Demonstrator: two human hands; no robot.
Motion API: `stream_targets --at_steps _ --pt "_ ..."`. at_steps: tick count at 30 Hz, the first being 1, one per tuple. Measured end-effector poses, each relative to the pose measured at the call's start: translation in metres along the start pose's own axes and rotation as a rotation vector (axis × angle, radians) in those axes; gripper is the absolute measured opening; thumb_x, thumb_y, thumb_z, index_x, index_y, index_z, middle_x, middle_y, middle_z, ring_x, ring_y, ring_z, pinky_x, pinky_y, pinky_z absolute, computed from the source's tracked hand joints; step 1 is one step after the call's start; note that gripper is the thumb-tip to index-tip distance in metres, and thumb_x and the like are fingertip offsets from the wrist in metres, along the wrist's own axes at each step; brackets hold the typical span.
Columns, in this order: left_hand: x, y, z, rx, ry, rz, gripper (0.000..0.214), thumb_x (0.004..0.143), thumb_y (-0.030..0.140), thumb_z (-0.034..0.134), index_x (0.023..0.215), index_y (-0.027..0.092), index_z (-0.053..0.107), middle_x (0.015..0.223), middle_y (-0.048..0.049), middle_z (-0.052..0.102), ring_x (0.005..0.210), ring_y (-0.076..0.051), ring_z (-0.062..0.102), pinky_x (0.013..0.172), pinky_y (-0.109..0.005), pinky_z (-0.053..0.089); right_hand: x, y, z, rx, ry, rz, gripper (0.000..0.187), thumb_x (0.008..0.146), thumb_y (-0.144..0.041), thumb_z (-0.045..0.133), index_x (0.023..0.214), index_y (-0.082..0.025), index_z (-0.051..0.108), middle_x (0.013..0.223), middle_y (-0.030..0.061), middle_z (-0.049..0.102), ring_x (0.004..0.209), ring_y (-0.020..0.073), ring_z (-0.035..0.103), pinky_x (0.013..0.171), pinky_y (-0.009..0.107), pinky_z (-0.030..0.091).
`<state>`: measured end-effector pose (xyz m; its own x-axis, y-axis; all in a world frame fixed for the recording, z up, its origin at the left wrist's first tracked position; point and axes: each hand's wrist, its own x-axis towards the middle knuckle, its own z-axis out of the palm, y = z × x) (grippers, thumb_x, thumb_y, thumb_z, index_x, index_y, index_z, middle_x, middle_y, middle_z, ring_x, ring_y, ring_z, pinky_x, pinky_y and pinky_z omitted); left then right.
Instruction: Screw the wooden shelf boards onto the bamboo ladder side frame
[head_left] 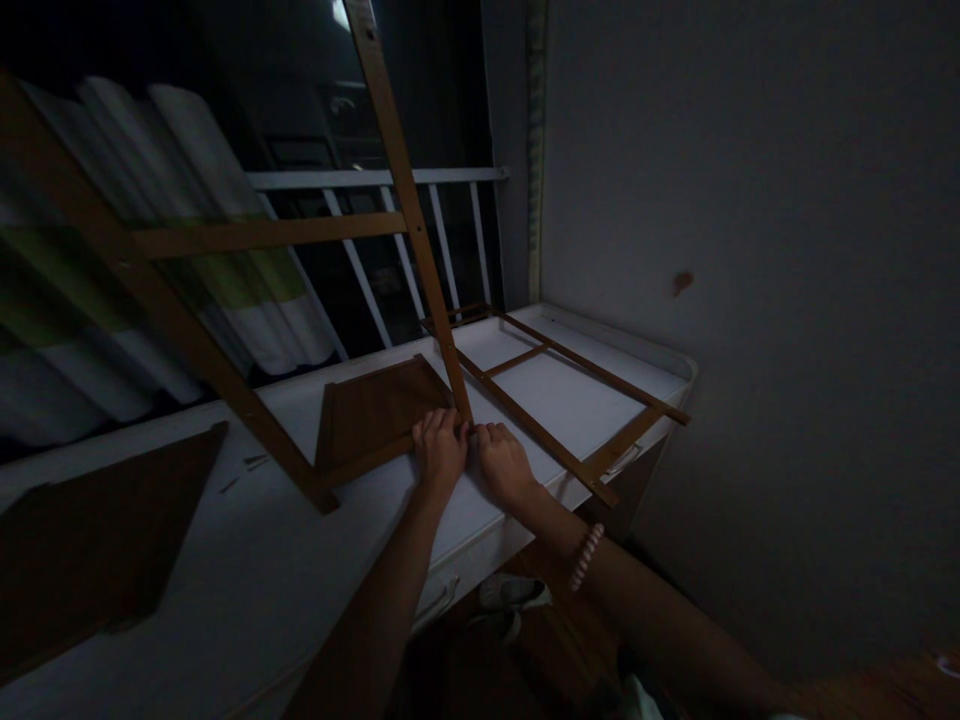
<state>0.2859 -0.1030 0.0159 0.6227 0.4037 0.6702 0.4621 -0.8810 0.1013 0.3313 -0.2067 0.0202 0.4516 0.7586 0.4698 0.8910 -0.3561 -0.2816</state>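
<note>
A brown wooden frame (424, 255) with two long legs and a crossbar stands tilted upright on the white surface. A slatted wooden panel (382, 405) joins its legs near the bottom. My left hand (441, 447) is closed around the panel's front corner beside the foot of the right leg. Just right of that foot, my right hand (504, 462) has its fingers pinched together against the joint; whatever sits in them is too small and dark to make out. A bead bracelet (587, 556) circles my right wrist.
Another ladder-like wooden frame (540, 410) lies flat at the right, its ends over the front edge. A second wooden panel (97, 530) lies at left, near small thin pieces (255, 462). Behind are a curtain (217, 200) and white railing (375, 180); shoes (514, 592) are on the floor.
</note>
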Motion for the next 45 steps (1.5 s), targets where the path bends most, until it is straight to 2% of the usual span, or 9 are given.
stream_targets --at_steps 6,13,16,19,22,24,35,40,45 --pt "-0.001 0.0 0.0 -0.008 -0.01 -0.013 0.026 0.076 0.024 0.042 0.096 0.014 0.054 0.089 -0.0094 0.059 0.089 -0.023 0.048 0.077 -0.035 0.031 0.006 0.002 -0.005 -0.144 -0.071 -0.033 0.019 0.081 -0.011 0.033 0.083 -0.01 0.052 0.075 0.0152 0.061 0.074 0.0217 0.054 0.067 0.031 0.036" --pt "-0.001 0.001 0.001 -0.021 0.009 -0.008 0.027 0.075 0.025 0.043 0.094 0.012 0.055 0.088 -0.0096 0.059 0.088 -0.023 0.048 0.077 -0.034 0.03 0.009 0.002 -0.002 0.07 -0.044 0.213 0.014 0.077 -0.015 0.039 0.083 -0.013 0.051 0.068 0.0131 0.063 0.063 0.0206 0.058 0.057 0.028 0.038" --pt "-0.001 0.001 0.002 -0.021 0.013 -0.007 0.026 0.074 0.024 0.043 0.094 0.012 0.055 0.089 -0.0095 0.059 0.088 -0.023 0.047 0.077 -0.034 0.03 0.012 0.004 0.006 0.333 0.059 0.312 0.008 0.071 -0.015 0.045 0.072 -0.014 0.053 0.066 0.0115 0.063 0.062 0.0196 0.058 0.055 0.027 0.039" --pt "-0.001 0.0 0.004 -0.018 0.017 -0.002 0.025 0.074 0.024 0.043 0.094 0.012 0.055 0.09 -0.0093 0.059 0.088 -0.023 0.047 0.077 -0.034 0.03 0.016 0.005 0.016 0.741 0.106 0.536 0.004 0.064 -0.013 0.049 0.061 -0.015 0.05 0.058 0.0057 0.061 0.051 0.0144 0.056 0.048 0.023 0.041" --pt "-0.001 -0.002 0.004 -0.016 0.022 0.003 0.025 0.075 0.024 0.043 0.093 0.013 0.055 0.09 -0.0087 0.059 0.087 -0.023 0.047 0.076 -0.034 0.031 0.021 0.004 0.019 1.166 0.032 0.765 0.011 0.064 -0.009 0.044 0.054 -0.014 0.048 0.048 0.002 0.057 0.04 0.0103 0.052 0.039 0.02 0.039" --pt "-0.001 -0.002 0.004 -0.017 0.023 0.005 0.025 0.075 0.025 0.044 0.093 0.013 0.055 0.09 -0.0083 0.059 0.087 -0.022 0.047 0.075 -0.033 0.031 0.022 0.003 0.015 1.332 -0.04 0.828 0.016 0.063 -0.005 0.041 0.051 -0.013 0.048 0.043 0.0014 0.054 0.037 0.0091 0.051 0.036 0.018 0.038" --pt "-0.001 -0.002 0.004 -0.006 0.037 0.015 0.024 0.075 0.024 0.045 0.094 0.014 0.055 0.089 -0.0082 0.059 0.087 -0.022 0.047 0.076 -0.034 0.032 0.025 0.006 -0.006 1.287 -0.137 0.774 0.021 0.06 -0.002 0.043 0.043 -0.009 0.051 0.029 -0.0021 0.045 0.024 0.0034 0.036 0.028 0.014 0.025" --pt "-0.001 -0.002 0.003 -0.016 0.035 0.016 0.025 0.075 0.024 0.044 0.095 0.013 0.054 0.087 -0.0078 0.059 0.086 -0.022 0.048 0.075 -0.033 0.032 0.026 0.015 0.006 1.227 -0.179 0.649 0.016 0.062 -0.007 0.044 0.047 -0.011 0.051 0.029 -0.0027 0.046 0.024 0.0043 0.038 0.028 0.014 0.026" --pt "-0.001 -0.002 0.003 -0.018 0.051 0.008 0.023 0.075 0.025 0.044 0.092 0.014 0.055 0.089 -0.0079 0.059 0.087 -0.022 0.048 0.076 -0.033 0.031 0.023 0.021 0.026 1.089 -0.098 0.46 0.011 0.063 -0.012 0.044 0.052 -0.014 0.047 0.035 -0.002 0.051 0.029 0.0073 0.046 0.032 0.015 0.033"
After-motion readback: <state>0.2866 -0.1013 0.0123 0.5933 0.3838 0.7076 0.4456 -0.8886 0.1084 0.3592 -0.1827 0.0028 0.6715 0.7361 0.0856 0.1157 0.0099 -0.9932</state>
